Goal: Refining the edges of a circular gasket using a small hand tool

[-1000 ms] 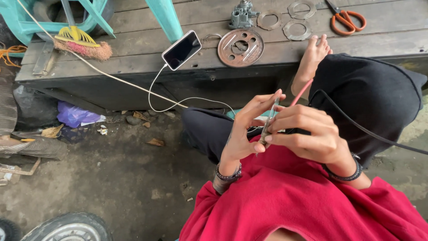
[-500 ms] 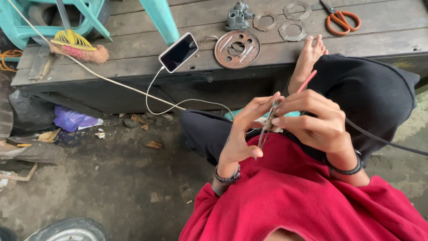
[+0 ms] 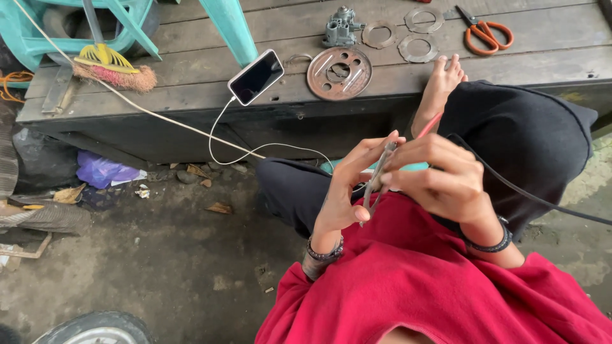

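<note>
Nearest the camera, red cloth (image 3: pixel 414 286) lies soft and creased over the person's lap. Above it, both hands meet around a slim grey metal tool (image 3: pixel 376 181) with thin paired arms like pliers or tweezers, held over the lap. The left hand (image 3: pixel 347 191) stands upright, wrist bent back, fingers curled loosely with the thumb pressed on the tool. The right hand (image 3: pixel 440 178) closes over its upper end, fingers folded, pinching it. A black cable (image 3: pixel 529 197) runs past the right wrist. Farther off, on the weathered wooden bench (image 3: pixel 191 95), lie a glossy phone (image 3: pixel 256 77), a rusty round plate (image 3: pixel 339 73), flat metal rings (image 3: pixel 417 48) and orange-handled scissors (image 3: pixel 484 32).
</note>
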